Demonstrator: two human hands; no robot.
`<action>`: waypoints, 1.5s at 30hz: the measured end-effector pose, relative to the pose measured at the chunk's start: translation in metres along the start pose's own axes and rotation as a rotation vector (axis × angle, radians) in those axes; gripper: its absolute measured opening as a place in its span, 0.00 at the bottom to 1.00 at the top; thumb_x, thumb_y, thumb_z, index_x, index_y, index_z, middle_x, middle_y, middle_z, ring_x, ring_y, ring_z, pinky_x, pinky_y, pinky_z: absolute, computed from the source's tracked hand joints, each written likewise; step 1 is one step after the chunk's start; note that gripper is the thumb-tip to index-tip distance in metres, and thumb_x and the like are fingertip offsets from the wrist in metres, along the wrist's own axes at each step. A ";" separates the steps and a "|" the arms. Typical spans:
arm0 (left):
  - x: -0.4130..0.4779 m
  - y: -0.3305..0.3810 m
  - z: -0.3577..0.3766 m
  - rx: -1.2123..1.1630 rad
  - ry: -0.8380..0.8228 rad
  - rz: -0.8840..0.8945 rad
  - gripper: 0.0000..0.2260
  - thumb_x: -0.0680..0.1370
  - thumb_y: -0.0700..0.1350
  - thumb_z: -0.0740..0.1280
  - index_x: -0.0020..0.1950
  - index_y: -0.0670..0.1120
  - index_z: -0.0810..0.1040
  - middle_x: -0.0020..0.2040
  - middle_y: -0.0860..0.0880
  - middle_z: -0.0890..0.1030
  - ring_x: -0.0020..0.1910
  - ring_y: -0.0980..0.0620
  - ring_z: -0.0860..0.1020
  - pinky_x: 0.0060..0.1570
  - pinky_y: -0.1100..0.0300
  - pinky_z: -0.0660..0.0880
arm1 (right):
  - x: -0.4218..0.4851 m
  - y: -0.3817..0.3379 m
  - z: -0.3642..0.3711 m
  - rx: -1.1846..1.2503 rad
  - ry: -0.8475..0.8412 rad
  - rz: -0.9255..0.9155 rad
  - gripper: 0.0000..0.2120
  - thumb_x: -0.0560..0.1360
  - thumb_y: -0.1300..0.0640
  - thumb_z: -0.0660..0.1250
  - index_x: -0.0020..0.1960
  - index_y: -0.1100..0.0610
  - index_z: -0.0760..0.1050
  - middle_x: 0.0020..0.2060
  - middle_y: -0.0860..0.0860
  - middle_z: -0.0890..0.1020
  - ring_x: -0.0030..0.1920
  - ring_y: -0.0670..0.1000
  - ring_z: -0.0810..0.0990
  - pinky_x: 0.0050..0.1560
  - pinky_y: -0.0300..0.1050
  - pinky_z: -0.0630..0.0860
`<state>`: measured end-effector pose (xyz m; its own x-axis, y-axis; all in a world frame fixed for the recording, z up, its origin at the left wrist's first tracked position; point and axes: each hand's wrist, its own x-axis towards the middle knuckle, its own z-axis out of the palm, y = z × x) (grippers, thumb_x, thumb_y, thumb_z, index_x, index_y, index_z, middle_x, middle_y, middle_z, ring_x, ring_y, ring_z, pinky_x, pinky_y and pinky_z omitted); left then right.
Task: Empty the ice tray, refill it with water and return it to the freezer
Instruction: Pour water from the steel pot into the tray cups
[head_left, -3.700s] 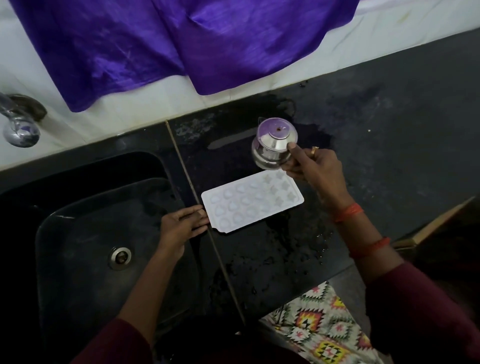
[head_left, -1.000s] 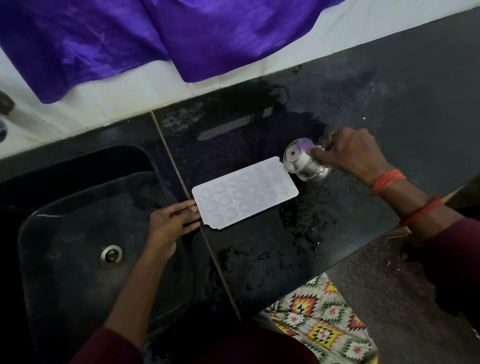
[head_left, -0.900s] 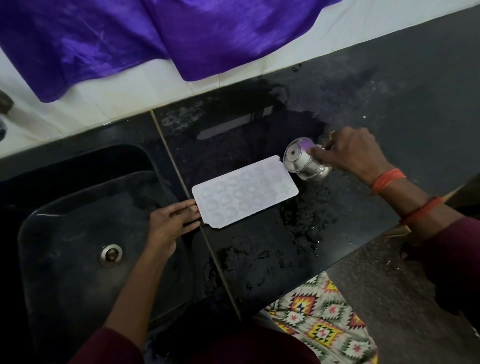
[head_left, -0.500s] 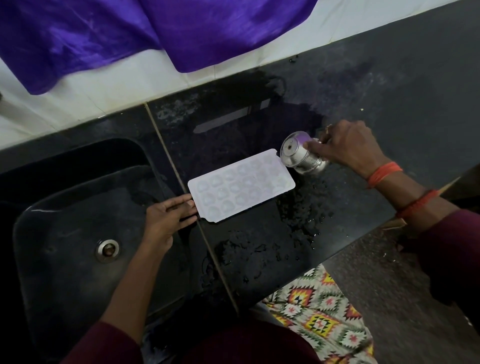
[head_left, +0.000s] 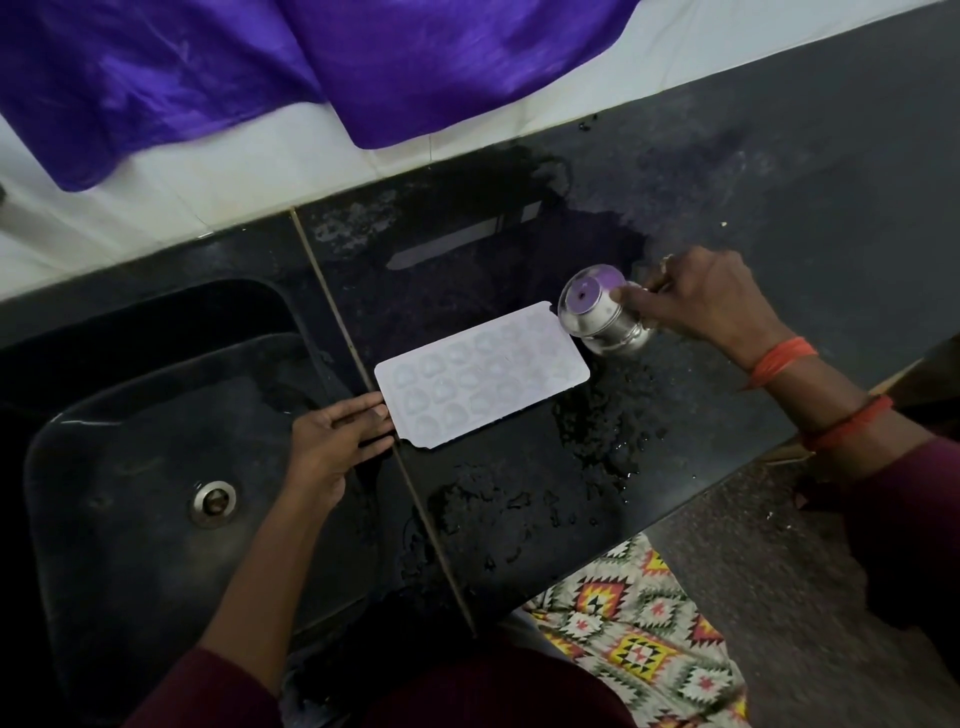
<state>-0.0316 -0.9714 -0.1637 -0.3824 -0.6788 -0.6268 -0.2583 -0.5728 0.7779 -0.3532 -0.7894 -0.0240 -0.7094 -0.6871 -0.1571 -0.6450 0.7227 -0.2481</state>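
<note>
A white ice tray (head_left: 483, 375) with several small moulds lies flat on the wet black counter (head_left: 545, 499), just right of the sink. My left hand (head_left: 332, 441) rests flat at the tray's left end, fingertips touching its edge. My right hand (head_left: 706, 301) grips a small steel cup (head_left: 597, 309), tilted with its mouth over the tray's right end. Purple light reflects inside the cup; I cannot tell how much water it holds.
A black sink (head_left: 156, 467) with a metal drain (head_left: 213, 503) lies to the left. Purple cloth (head_left: 311, 67) hangs over the white tiled wall behind. Water is spilled on the counter around the tray. A patterned cloth (head_left: 644, 629) shows at the counter's front edge.
The cup, earlier held upright above the tray's far edge, has come down to the tray's right end and tipped toward it. My left hand has stayed at the tray's left end.
</note>
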 end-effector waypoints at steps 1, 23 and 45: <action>0.000 0.000 0.000 -0.001 -0.002 -0.004 0.06 0.78 0.35 0.70 0.54 0.42 0.83 0.43 0.48 0.88 0.42 0.52 0.87 0.36 0.63 0.81 | -0.002 0.001 -0.001 0.015 0.008 -0.005 0.19 0.76 0.41 0.70 0.38 0.57 0.83 0.32 0.56 0.82 0.39 0.58 0.82 0.45 0.48 0.76; -0.001 0.003 0.004 -0.005 0.011 0.007 0.07 0.78 0.35 0.71 0.56 0.41 0.83 0.48 0.43 0.87 0.42 0.52 0.86 0.37 0.63 0.82 | -0.020 0.009 -0.002 -0.061 0.034 -0.005 0.22 0.73 0.38 0.72 0.43 0.58 0.83 0.27 0.55 0.74 0.33 0.59 0.76 0.39 0.46 0.69; -0.001 0.001 0.005 -0.008 0.015 -0.008 0.06 0.78 0.35 0.70 0.54 0.41 0.83 0.43 0.46 0.87 0.39 0.53 0.86 0.36 0.63 0.82 | -0.020 0.008 -0.001 -0.096 0.058 0.011 0.21 0.72 0.38 0.73 0.46 0.57 0.84 0.36 0.63 0.83 0.42 0.64 0.83 0.41 0.48 0.74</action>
<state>-0.0363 -0.9694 -0.1620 -0.3671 -0.6812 -0.6334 -0.2541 -0.5816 0.7727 -0.3438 -0.7698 -0.0221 -0.7301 -0.6754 -0.1035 -0.6592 0.7361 -0.1535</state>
